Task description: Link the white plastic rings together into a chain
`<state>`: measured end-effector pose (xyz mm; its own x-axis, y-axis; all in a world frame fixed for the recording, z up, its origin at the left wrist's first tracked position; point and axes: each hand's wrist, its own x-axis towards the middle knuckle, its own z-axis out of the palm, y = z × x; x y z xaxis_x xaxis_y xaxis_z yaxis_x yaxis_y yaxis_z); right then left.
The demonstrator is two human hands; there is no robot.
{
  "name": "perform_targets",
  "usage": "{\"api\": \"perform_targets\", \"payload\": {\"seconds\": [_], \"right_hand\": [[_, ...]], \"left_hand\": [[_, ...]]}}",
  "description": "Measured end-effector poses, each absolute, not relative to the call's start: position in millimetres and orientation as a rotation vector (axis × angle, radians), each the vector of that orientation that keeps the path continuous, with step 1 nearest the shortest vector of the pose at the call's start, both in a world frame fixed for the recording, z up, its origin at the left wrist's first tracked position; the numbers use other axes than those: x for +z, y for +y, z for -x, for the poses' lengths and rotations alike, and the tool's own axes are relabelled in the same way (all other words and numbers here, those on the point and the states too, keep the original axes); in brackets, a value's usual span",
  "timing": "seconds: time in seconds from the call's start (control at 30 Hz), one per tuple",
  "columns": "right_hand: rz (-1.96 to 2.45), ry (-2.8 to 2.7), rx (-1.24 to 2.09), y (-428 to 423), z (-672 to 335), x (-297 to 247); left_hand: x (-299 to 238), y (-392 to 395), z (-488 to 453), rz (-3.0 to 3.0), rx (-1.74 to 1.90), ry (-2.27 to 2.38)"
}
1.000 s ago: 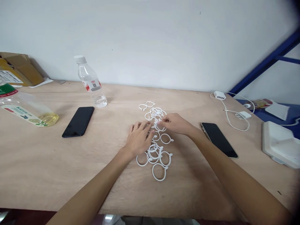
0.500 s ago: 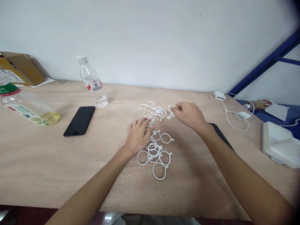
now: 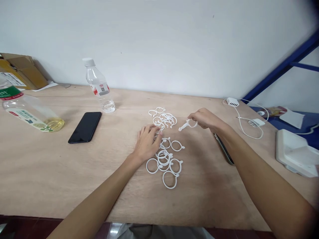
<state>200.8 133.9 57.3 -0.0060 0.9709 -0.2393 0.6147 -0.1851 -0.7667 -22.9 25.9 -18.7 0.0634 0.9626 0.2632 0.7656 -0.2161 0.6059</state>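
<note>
My right hand point(image 3: 204, 119) is closed in a pinch on a white plastic curtain ring point(image 3: 192, 125), which hangs at the fingertips just over the wood. A small white clip-like piece point(image 3: 183, 126) shows at its left end; I cannot tell whether it is joined to the ring. My left hand point(image 3: 147, 141) lies open on the table, fingers slightly bent, partly covering some rings. In front of its thumb is a group of closed white rings point(image 3: 169, 188), several overlapping. Beyond its fingertips sits a tangled cluster of smaller-looking open rings point(image 3: 171, 114).
A black phone point(image 3: 84, 127) lies at left, near a clear water bottle point(image 3: 98, 83) and a larger bottle with yellow liquid point(image 3: 32, 116). Another dark phone point(image 3: 224, 150) is partly under my right forearm. A white charger point(image 3: 232, 101) with cables and a white stand point(image 3: 294, 151) are at right.
My right hand has moved slightly right, carrying the curtain ring away from the far cluster; the ring now hangs more visibly below its fingers. My left hand has stayed in place.
</note>
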Motion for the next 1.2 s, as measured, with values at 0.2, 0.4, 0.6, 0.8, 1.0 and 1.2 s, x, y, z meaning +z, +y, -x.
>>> {"api": "perform_targets", "payload": {"seconds": [0.2,0.4,0.6,0.8,1.0,1.2], "right_hand": [[1.601,-1.202,1.254,129,-191,62],[1.223,-1.200,1.588,74,-155,44],[1.193,-1.420,1.337,37,-127,15],[1.263,-1.793,0.874,34,-132,10],[1.088,-1.579,1.091,35,-137,13],[1.053,-1.420,1.300,30,-132,10]], "left_hand": [[-20,26,23,-2.014,0.986,1.729],[-14,24,22,-1.963,1.170,1.593],[-4,15,19,-2.026,1.453,1.308],[-2,12,16,-2.020,1.483,1.302],[-3,11,14,-2.107,1.322,1.346],[-6,11,14,-2.193,1.319,1.375]]}}
